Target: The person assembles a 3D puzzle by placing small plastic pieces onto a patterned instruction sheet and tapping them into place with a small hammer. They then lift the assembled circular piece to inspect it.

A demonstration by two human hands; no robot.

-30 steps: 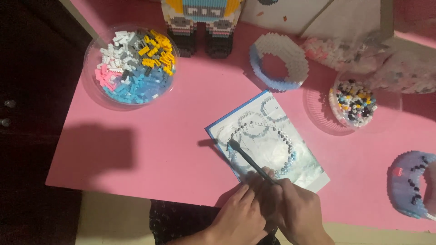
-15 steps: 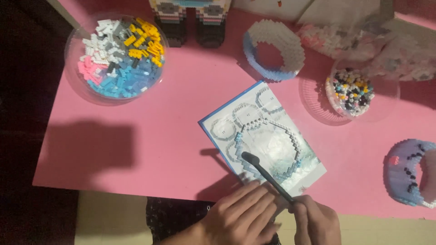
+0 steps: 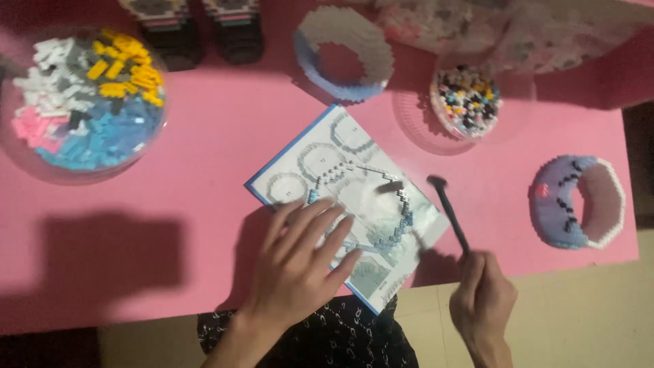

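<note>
The left hand [image 3: 300, 262] was lying flat and spread open on the instruction sheet [image 3: 347, 204] in the middle of the frame, not gripping anything, probably just pinning the paper down so it didn't slide on the pink table [image 3: 204, 157]. A thin curved strip of tiny blocks [image 3: 402, 204] sat on top of the sheet, right over the printed diagram, I'd guess so the shape could be matched against it.

The right hand [image 3: 484, 303], lower right, was closed around the handle of a dark little tool [image 3: 449, 211] with its tip pointing up and hovering just beside the sheet's right edge, looking held ready for pressing bricks.

Containers: upper left had a clear round bowl [image 3: 82, 109] full of sorted blocks in white, grey, yellow, pink and blue. Upper right, a smaller clear dish [image 3: 466, 102] held a mixed pile of dark and colourful bits.

Also around: a white-and-blue built ring [image 3: 344, 54] at the top centre, a purple and white curved piece [image 3: 575, 201] at the right edge, and the black feet of a block figure [image 3: 204, 34] at the top.
</note>
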